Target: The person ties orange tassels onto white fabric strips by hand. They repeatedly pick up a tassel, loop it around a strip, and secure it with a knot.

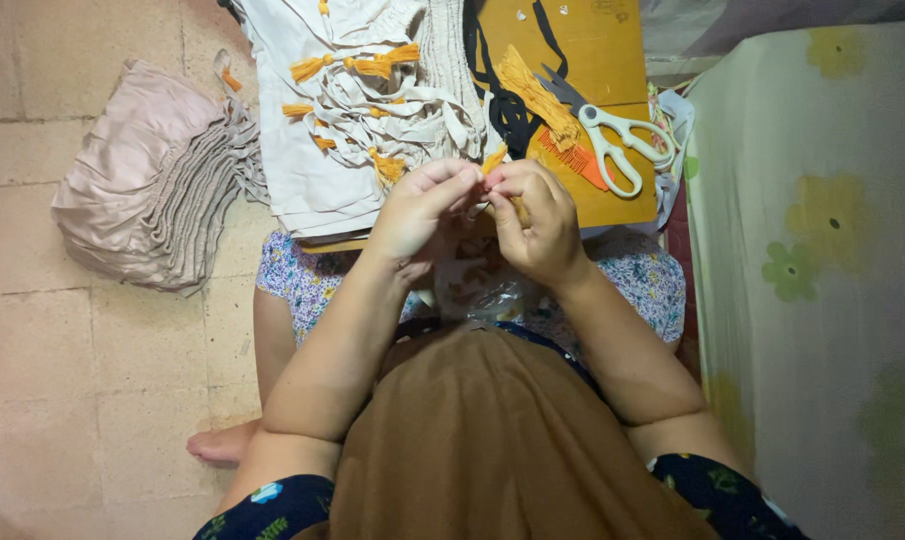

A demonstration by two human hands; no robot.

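We sit on a floor (92, 380) of pale pinkish-beige tiles with worn, grubby joints. To our right stands a bed (822, 280), its sheet light green with faded yellow and green flowers. A low wooden board (592, 50) lies ahead. A heap of folded beige cloth (147, 180) rests left. Light is warm and dim.

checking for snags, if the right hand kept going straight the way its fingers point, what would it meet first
The right hand points its fingers left, at the left hand. It would meet those fingertips first; they already seem to touch around a small orange tassel. Depth is hard to judge from above.
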